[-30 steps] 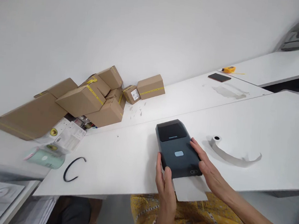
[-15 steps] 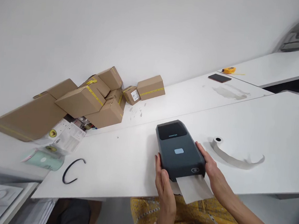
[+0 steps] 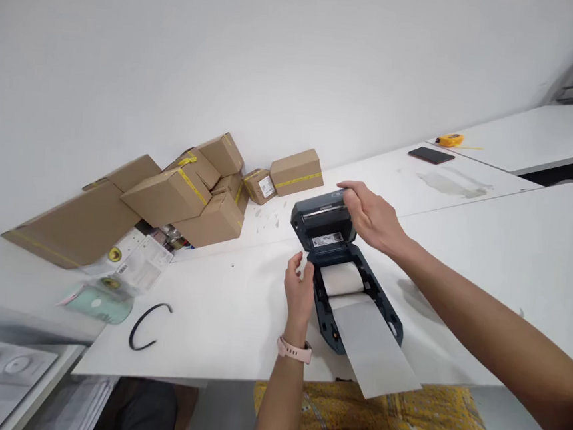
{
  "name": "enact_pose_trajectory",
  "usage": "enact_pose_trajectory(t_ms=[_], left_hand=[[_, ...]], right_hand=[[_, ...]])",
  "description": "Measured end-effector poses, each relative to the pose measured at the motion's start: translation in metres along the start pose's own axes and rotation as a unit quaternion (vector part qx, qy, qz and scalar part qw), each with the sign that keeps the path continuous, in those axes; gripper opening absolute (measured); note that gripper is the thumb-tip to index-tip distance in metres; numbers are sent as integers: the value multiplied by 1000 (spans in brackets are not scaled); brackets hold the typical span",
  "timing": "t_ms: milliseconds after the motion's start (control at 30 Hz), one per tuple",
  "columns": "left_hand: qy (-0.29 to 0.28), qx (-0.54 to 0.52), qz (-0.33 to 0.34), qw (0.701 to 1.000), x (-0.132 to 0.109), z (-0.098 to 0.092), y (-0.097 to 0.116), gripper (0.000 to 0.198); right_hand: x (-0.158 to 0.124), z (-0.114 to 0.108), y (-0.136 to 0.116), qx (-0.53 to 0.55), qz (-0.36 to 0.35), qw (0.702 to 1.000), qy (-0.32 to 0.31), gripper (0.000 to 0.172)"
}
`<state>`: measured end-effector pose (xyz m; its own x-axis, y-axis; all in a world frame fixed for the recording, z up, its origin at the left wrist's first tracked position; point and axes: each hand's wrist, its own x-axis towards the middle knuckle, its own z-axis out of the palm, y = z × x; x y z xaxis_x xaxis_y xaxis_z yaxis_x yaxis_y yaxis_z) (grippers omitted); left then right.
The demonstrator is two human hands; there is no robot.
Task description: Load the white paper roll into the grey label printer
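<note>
A dark label printer point(image 3: 329, 326) stands on the white table point(image 3: 217, 316) with its lid point(image 3: 322, 223) swung up and back. Inside lies a white paper roll point(image 3: 342, 277), and a wide paper strip point(image 3: 374, 346) runs out over the table's front edge. My right hand point(image 3: 371, 216) grips the top edge of the raised lid. My left hand point(image 3: 298, 291), with a pink watch on the wrist, rests against the printer's left side near the hinge, fingers curled.
A pile of taped cardboard boxes point(image 3: 188, 190) lies at the back left against the wall. A black curved band point(image 3: 146, 326), a green roll point(image 3: 100, 306) and papers sit left. A phone point(image 3: 431, 155) and yellow tape measure point(image 3: 451, 140) are far right.
The printer's lid was shut with both hands at its front sides; now the lid is lifted open by my right hand, and the roll inside shows. My left hand moved up to the hinge side.
</note>
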<state>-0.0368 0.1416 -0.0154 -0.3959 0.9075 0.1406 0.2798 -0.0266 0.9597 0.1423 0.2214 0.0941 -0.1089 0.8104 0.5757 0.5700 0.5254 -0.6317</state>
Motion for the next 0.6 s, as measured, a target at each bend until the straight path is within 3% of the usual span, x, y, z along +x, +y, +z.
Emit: enact_pose_trajectory(t_ms=[200, 300, 367, 500, 533, 600], left_hand=[[-66, 30, -27, 997, -9, 10, -22, 50], [-74, 45, -26, 996, -11, 8, -21, 51], [-74, 48, -24, 996, -11, 7, -21, 51], [-66, 50, -15, 996, -11, 8, -18, 47], [-62, 53, -12, 997, -11, 8, -17, 46], [-55, 61, -8, 997, -11, 9, -16, 44]], right_hand=[[66, 17, 13, -38, 101, 992, -64, 78], [74, 19, 16, -24, 111, 990, -85, 77], [62, 14, 14, 7, 84, 994, -64, 71], [3, -1, 12, 42, 4, 991, 125, 47], [-13, -2, 14, 37, -11, 992, 123, 38], [-37, 2, 22, 23, -65, 997, -37, 31]])
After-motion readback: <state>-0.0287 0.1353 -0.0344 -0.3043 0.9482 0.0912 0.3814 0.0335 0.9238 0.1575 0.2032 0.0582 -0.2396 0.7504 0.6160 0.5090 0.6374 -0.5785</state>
